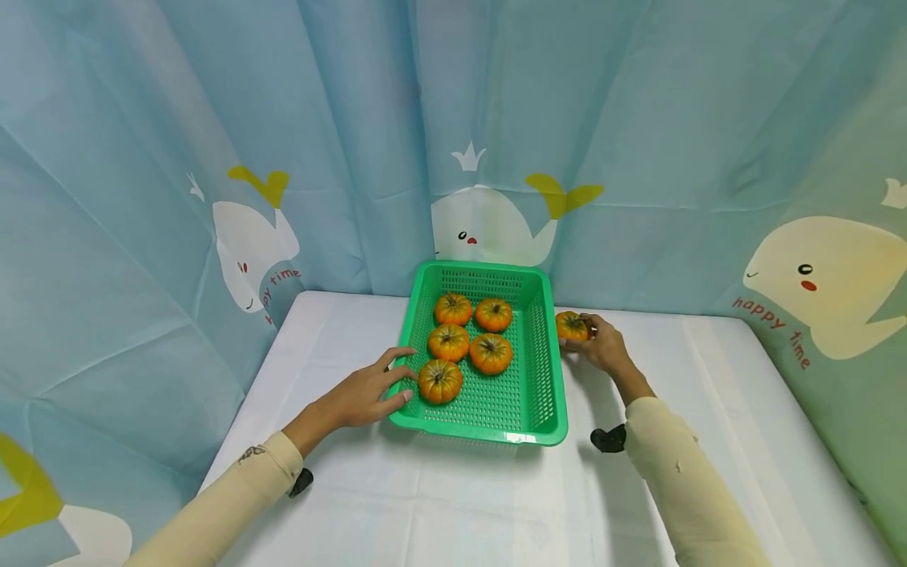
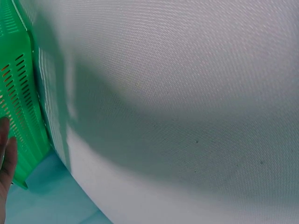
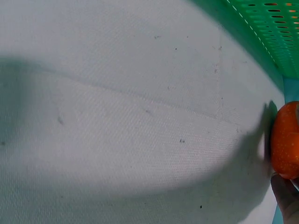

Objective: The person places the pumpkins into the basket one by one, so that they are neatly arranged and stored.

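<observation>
My right hand (image 1: 604, 345) holds a small orange pumpkin (image 1: 571, 325) by its side, just right of the green basket (image 1: 555, 362). In the right wrist view that pumpkin (image 3: 285, 140) shows at the right edge, with fingertips (image 3: 285, 196) below it and its shadow on the cloth. The left hand (image 1: 368, 392) lies at the basket's left rim, fingers spread and loosely bent over the edge. Several pumpkins (image 1: 490, 353) sit inside the basket, toward its left and middle; the nearest pumpkin (image 1: 440, 382) is close to the left fingertips. In the left wrist view, fingers (image 2: 9, 156) overlap the basket wall (image 2: 23, 112).
A white cloth (image 1: 468, 504) covers the table. Behind and at both sides hangs a light blue curtain (image 1: 368, 142) with whale prints, close to the basket's back rim. A black strap piece (image 1: 608, 439) shows under the right forearm, another (image 1: 301, 482) under the left.
</observation>
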